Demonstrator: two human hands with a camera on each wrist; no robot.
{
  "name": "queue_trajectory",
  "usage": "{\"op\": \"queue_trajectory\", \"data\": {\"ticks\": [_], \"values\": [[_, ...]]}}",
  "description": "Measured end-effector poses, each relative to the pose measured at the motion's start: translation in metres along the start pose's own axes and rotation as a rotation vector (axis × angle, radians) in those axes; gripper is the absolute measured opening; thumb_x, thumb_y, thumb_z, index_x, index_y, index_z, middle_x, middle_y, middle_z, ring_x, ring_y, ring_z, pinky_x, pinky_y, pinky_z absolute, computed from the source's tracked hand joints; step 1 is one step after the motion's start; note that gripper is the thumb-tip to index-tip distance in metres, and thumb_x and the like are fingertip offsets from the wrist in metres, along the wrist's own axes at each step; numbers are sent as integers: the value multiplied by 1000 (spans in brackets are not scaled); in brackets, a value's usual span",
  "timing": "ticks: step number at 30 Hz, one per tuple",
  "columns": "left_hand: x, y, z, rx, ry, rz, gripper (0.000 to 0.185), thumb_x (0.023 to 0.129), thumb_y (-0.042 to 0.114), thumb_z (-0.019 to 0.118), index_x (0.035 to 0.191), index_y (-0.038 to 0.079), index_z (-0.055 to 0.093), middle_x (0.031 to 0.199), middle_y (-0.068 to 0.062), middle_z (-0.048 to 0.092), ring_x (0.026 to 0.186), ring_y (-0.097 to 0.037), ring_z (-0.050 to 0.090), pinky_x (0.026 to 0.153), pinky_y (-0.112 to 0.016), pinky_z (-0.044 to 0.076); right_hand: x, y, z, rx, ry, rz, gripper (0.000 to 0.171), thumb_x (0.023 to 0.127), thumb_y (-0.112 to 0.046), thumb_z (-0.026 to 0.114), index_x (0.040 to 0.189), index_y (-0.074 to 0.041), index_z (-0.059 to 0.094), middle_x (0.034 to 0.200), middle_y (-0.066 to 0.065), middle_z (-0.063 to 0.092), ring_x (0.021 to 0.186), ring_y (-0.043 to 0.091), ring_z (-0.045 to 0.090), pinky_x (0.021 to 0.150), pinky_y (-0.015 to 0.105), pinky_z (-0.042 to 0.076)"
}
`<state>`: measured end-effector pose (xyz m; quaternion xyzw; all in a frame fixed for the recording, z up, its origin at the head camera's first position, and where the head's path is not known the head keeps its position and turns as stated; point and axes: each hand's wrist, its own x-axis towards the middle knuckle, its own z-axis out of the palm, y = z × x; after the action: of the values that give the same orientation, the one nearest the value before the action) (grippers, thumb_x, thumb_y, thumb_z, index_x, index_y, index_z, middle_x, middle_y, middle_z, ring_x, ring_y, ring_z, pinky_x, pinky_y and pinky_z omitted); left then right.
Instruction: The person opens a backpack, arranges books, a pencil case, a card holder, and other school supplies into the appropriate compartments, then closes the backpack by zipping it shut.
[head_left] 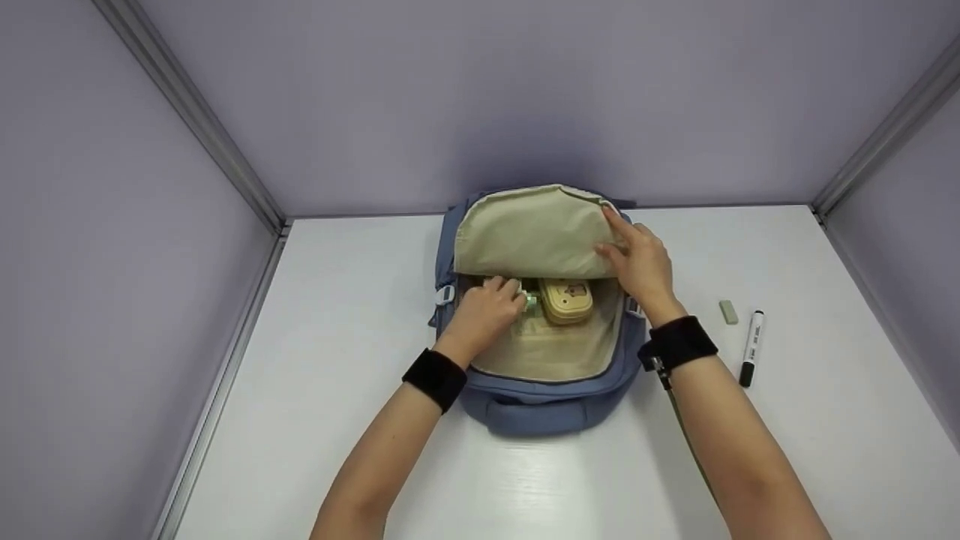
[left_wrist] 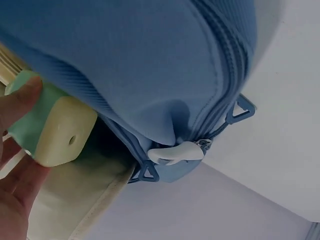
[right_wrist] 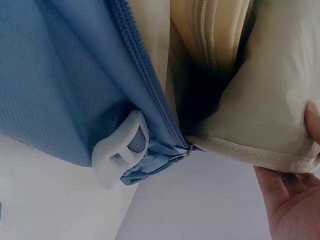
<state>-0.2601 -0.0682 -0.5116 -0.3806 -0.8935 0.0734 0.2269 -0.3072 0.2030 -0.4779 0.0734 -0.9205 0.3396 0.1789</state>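
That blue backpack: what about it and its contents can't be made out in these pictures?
- Head view: the backpack's far inside lies under the beige flap that the right hand lifts.
- Head view: the left hand covers most of the green and cream item; what it is stays unclear.
- Head view: the print on the yellow case is too small.
- Head view: the marker's label is too small.

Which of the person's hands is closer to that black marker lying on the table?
Right. The right hand holds the backpack flap, nearer the marker; the left hand reaches inside the backpack, farther away.
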Motion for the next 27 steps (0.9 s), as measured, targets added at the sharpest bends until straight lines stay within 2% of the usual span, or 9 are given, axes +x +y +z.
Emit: {"op": "queue_trajectory", "data": {"ticks": [4, 8, 12, 15, 19, 22, 27], "values": [[-5, 10, -5, -50, -5, -43, 13, 95, 3, 62, 99, 11, 72, 101, -7, 62, 90, -22, 62, 63, -32, 54, 0, 0, 1, -5, 2, 4, 61, 88, -24, 75, 143, -33, 52, 92, 15, 59, 75, 33, 55, 71, 53, 46], [-11, 23, -15, -83, -59, -156, 13, 95, 11, 65, 105, 8, 72, 100, -9, 61, 91, -24, 63, 69, -34, 55, 0, -1, 2, -10, 0, -1, 61, 87, -24, 75, 143, -32, 52, 92, 14, 58, 75, 33, 55, 70, 53, 46], [-17, 34, -24, -81, -175, -279, 45, 90, 33, 74, 121, 1, 66, 111, -16, 61, 100, -32, 64, 78, -38, 55, -1, 0, 1, -24, 5, -14, 61, 88, -24, 75, 143, -31, 52, 91, 15, 58, 72, 32, 54, 66, 51, 45], [-18, 37, -27, -107, -236, -327, 61, 88, 42, 73, 127, -3, 61, 119, -21, 59, 103, -37, 63, 80, -39, 55, -1, 0, 1, -26, 8, -18, 61, 88, -23, 75, 143, -30, 52, 91, 15, 58, 70, 31, 53, 65, 50, 44], [-16, 31, -28, -240, -305, -329, 61, 95, 39, 66, 133, -7, 54, 131, -24, 52, 114, -41, 58, 86, -38, 53, -1, -1, 1, -24, 9, -13, 61, 88, -22, 75, 143, -30, 52, 91, 15, 59, 72, 32, 54, 67, 51, 45], [-13, 27, -26, -329, -366, -290, 61, 98, 37, 61, 139, -6, 48, 142, -26, 44, 127, -44, 47, 99, -40, 45, -1, -1, 0, -27, 11, -10, 61, 88, -22, 75, 143, -30, 52, 91, 15, 58, 73, 32, 54, 68, 52, 45], [-2, 28, -20, -308, -438, -181, 62, 100, 40, 56, 143, -4, 44, 150, -25, 34, 140, -42, 29, 112, -44, 27, 0, -1, -1, -25, 12, -14, 61, 88, -22, 75, 143, -30, 52, 90, 15, 57, 72, 33, 53, 68, 52, 45]]}}
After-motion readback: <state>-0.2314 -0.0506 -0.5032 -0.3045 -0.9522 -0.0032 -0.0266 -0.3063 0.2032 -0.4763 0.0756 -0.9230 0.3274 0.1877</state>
